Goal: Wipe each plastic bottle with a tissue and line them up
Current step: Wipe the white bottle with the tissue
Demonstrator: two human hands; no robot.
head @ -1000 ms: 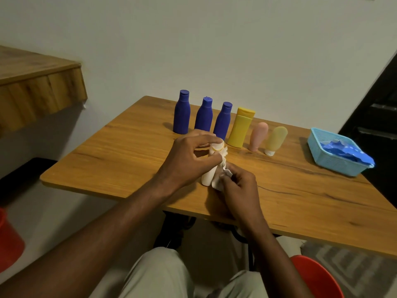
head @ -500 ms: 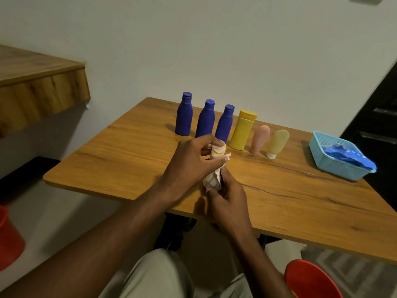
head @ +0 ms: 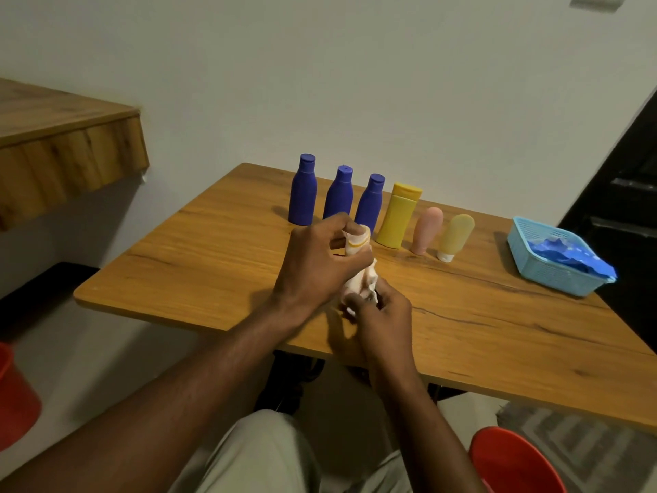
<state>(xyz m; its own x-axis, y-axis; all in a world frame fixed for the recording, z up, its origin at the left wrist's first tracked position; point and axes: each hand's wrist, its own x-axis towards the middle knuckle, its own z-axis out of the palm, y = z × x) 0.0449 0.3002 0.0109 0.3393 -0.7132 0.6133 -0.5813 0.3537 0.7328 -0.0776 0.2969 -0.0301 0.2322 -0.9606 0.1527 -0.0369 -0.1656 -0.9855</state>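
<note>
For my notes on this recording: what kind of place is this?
Probably a room in a home: a wooden table by a plain wall, plastic bottles like toiletries in a row, and a patterned rug.

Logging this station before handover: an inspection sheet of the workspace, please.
Surface: wooden table, a dark crack across its right part.
Job's things: three blue bottles, yellow bottle, pink bottle, pale bottle standing in a back row; white bottle and tissue in hand.
Clutter: basket at the right, a blue thing inside.
Grippers: left hand grips the white bottle; right hand holds the tissue round it.
Cables: nothing seen.
Surroundings: wall, wooden shelf left, red buckets, rug.
</note>
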